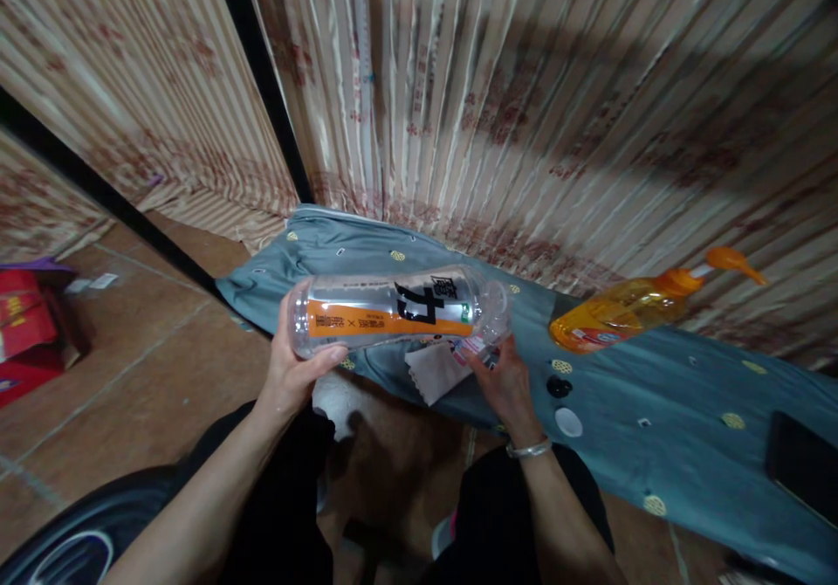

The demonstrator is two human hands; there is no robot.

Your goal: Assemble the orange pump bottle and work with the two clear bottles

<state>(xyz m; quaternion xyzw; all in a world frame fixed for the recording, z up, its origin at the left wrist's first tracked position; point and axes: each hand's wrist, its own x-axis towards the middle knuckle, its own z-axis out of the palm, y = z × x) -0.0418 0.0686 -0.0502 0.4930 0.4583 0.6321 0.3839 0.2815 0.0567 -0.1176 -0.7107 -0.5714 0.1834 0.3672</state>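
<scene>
A clear plastic bottle (393, 310) with an orange and silver label lies sideways between my hands. My left hand (294, 358) is wrapped round its base end, thumb along the near side. At the neck end, my right hand (504, 380) has its fingers closed near the bottle's mouth, beside a pale printed packet or cloth (438, 371); whether it grips the neck, the packet or both is hard to make out. To the right, an orange pump bottle (619, 310) stands on the blue-green cloth (655, 402). A small black item (559, 386) and a white disc (568, 423) lie near my right wrist.
A dark phone-like slab (804, 467) lies at the cloth's right end. Striped curtains (458, 87) hang behind, with black poles (268, 79) at the left. On the tiled floor at the far left is a red box (30, 332); a black round seat (85, 533) is at the lower left.
</scene>
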